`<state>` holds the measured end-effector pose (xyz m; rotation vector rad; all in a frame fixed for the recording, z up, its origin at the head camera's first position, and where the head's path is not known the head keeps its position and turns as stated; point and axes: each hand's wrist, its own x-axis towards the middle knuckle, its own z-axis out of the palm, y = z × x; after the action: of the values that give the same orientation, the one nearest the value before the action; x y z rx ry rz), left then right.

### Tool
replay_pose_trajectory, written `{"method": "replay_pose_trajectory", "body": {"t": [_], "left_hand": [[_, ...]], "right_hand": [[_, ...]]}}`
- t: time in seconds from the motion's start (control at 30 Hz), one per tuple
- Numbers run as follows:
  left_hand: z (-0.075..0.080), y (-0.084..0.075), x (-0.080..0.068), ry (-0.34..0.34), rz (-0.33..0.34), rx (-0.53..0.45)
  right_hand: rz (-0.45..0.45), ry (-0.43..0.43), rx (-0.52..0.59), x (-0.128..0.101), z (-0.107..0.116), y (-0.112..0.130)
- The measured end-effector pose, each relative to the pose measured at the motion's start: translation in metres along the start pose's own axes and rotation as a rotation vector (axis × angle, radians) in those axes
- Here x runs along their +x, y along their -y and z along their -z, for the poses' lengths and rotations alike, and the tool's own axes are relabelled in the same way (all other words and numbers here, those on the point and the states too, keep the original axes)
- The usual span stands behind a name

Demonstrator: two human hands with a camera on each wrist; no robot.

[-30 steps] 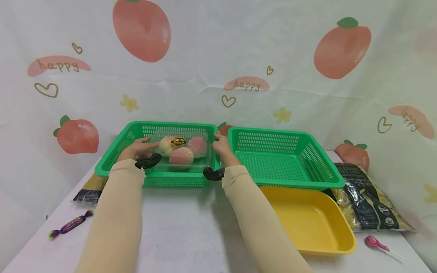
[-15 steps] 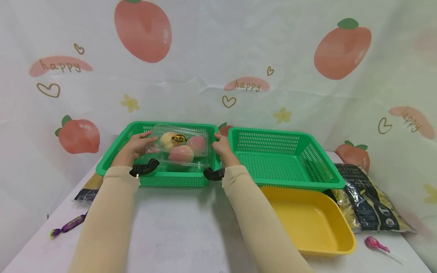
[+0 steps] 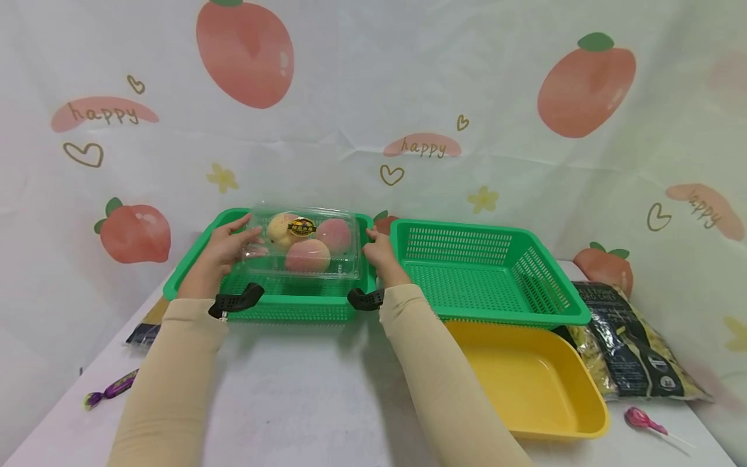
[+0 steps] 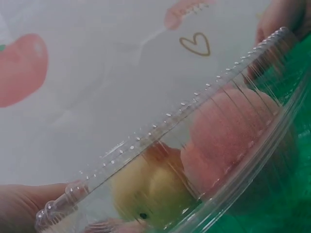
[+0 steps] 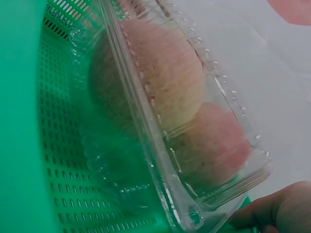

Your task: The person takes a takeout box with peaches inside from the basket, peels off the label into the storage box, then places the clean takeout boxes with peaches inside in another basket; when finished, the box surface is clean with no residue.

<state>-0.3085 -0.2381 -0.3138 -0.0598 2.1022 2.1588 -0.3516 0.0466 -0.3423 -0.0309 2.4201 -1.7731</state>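
Note:
In the head view my left hand (image 3: 217, 254) grips the left end of a clear plastic clamshell box (image 3: 341, 266). Through its lid show three peaches (image 3: 308, 255), one yellowish and two pink, and a black and gold label (image 3: 301, 226). The box hangs tilted above the left green basket (image 3: 292, 301). In the left wrist view the thumb lies along the edge of the clamshell box (image 4: 160, 124). My right hand (image 3: 382, 258) holds the right rim of that basket. The right wrist view shows the right hand (image 5: 284, 208) low beside a corner of the box.
Another green basket (image 3: 461, 285) stands to the right, with a yellow tray (image 3: 560, 425) in front. A dark food bag (image 3: 630, 344) and a pink lollipop (image 3: 644, 420) lie far right. At left are a purple wrapped candy (image 3: 113, 388) and a partly hidden bag (image 3: 146, 327).
My left hand has raised the clamshell box of peaches from inside the left basket to above it, tilting its left end up. The right hand has stayed on the rim.

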Motion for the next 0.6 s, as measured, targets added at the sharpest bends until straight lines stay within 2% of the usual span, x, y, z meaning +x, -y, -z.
{"method": "replay_pose_trajectory", "body": {"t": [0.3,0.6], "left_hand": [[0.004,0.002,-0.009,0.004,-0.011,-0.081],[0.009,0.007,-0.019,-0.005,-0.102,-0.194]], "right_hand": [[0.021,0.006,0.014,-0.002,0.001,0.002],[0.028,-0.001,0.014,-0.003,0.001,0.001]]}}
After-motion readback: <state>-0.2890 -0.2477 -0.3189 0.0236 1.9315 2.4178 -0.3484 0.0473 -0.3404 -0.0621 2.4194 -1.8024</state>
